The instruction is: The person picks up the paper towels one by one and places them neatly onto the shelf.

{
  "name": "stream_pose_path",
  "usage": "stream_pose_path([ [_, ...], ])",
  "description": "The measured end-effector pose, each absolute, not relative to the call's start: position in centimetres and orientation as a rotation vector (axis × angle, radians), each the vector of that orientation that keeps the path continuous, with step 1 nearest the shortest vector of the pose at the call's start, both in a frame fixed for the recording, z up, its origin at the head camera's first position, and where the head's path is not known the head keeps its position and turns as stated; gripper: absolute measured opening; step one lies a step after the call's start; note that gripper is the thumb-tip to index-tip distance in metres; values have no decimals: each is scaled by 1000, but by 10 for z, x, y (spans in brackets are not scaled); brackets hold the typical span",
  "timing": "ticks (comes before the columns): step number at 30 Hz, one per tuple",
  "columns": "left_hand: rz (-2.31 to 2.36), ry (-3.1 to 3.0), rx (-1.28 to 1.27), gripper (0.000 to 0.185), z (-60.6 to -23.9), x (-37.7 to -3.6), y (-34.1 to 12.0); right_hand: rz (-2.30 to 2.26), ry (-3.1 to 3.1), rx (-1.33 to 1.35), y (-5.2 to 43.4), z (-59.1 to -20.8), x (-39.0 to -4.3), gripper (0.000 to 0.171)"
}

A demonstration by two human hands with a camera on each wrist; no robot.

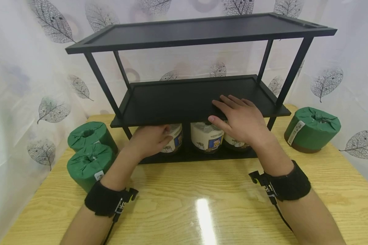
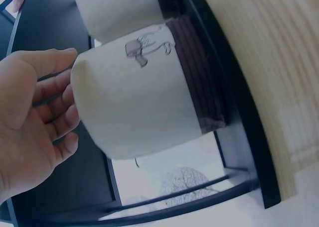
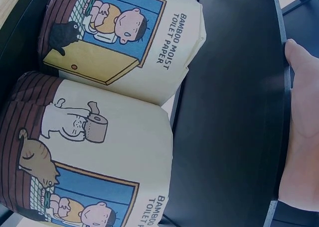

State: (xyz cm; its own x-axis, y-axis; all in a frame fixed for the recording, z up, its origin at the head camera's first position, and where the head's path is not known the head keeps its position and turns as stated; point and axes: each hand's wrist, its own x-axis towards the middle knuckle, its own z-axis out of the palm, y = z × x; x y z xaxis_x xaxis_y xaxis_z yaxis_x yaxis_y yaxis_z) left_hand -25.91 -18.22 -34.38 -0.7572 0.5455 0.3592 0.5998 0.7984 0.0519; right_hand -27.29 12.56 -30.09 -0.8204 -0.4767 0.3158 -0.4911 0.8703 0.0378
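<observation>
My left hand (image 1: 151, 140) reaches under the middle shelf of a black rack (image 1: 184, 102). Its loosely bent fingers and thumb are right at the top end of a cream toilet paper roll (image 2: 134, 92), which stands on the rack's bottom level and has a brown band at its base. On the right, my right hand (image 1: 240, 119) rests on the middle shelf's front edge, fingers spread flat over it and holding nothing. Below it are a second toilet paper roll (image 1: 207, 136) and a third toilet paper roll (image 3: 94, 152), both with cartoon prints.
Two green-wrapped rolls, a rear one (image 1: 93, 134) and a front one (image 1: 90, 165), stand left of the rack. Another green-wrapped roll (image 1: 312, 129) sits to the right. The wooden table (image 1: 184, 197) extends in front, with a leaf-patterned curtain (image 1: 52, 109) around it.
</observation>
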Motion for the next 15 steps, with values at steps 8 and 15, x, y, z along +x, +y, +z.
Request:
stream_pose_path([
  [8,-65,-2548,-795,15,-352,-257,-173,65,-2712,727,126,-302,-274,66],
  [15,-32,-2565,-796,13,-352,-257,-172,68,-2712,726,126,-301,-274,66],
])
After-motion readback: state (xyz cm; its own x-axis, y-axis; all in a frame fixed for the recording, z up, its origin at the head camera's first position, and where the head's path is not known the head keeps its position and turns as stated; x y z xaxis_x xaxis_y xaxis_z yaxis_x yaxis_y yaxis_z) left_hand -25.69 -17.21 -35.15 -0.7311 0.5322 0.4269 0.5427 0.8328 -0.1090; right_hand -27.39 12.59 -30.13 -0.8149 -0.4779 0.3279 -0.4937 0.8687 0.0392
